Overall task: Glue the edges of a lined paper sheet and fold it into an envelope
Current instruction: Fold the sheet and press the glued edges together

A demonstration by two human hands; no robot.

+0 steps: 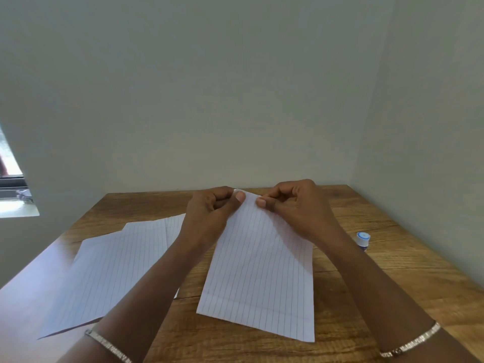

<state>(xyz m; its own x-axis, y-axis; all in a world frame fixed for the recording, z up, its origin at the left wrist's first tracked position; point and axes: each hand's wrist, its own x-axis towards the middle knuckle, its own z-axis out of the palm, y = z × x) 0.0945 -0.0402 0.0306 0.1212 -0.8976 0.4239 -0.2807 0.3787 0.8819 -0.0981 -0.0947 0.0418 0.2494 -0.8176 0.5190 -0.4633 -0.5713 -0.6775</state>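
On the table [366, 297], lined sheet [262, 271] folded narrow, crease across its near end, left hand [209, 210] and right hand [296, 208] pinching its far edge, far corners hidden in their grip, spare sheets [117, 271] partly under left arm.

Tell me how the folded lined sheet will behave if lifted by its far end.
Probably floppy: the folded sheet is thin paper, bunched narrow where the left hand and right hand pinch it. Likely light, so its near end may sag or slide across the wooden table.
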